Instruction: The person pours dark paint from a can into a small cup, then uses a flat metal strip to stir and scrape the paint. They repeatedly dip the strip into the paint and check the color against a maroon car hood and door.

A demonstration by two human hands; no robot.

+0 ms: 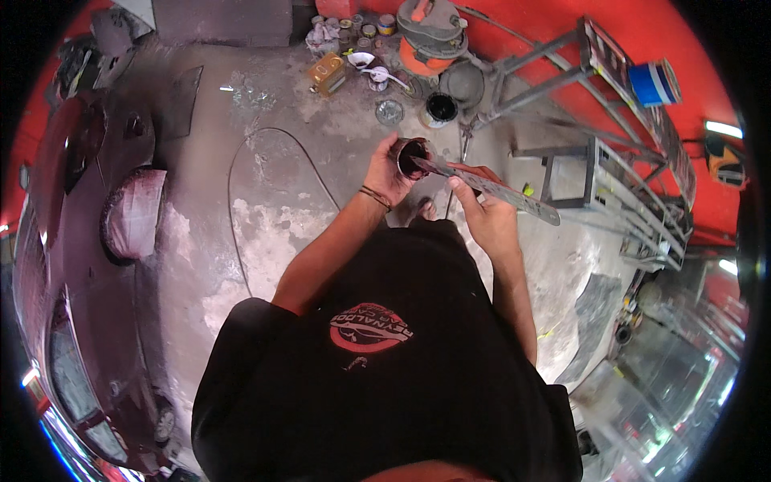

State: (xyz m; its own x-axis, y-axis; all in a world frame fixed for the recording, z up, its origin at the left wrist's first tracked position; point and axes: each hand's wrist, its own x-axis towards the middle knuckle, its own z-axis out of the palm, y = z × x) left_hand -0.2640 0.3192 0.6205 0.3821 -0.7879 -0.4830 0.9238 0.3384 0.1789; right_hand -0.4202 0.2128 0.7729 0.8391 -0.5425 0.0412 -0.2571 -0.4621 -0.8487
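Observation:
My left hand [388,175] is wrapped round a small can [408,149] with dark red paint coating its inside. The can is tilted so that its mouth faces up and toward me. In my right hand [491,215], between thumb and fingers, is a long flat metal stirring stick [522,199]. Its paint-darkened end dips into the mouth of the can, and the bare grey end sticks out to the right past my hand. How deep the tip reaches inside is hidden.
On the floor ahead stand an open can of dark paint [441,108], a clear round lid [389,112], a yellow tin [327,74] and an orange-grey shop vacuum [431,36]. Metal stands [590,173] rise at right. A masked-wheel car [100,281] fills the left. A hose [231,193] loops across the floor.

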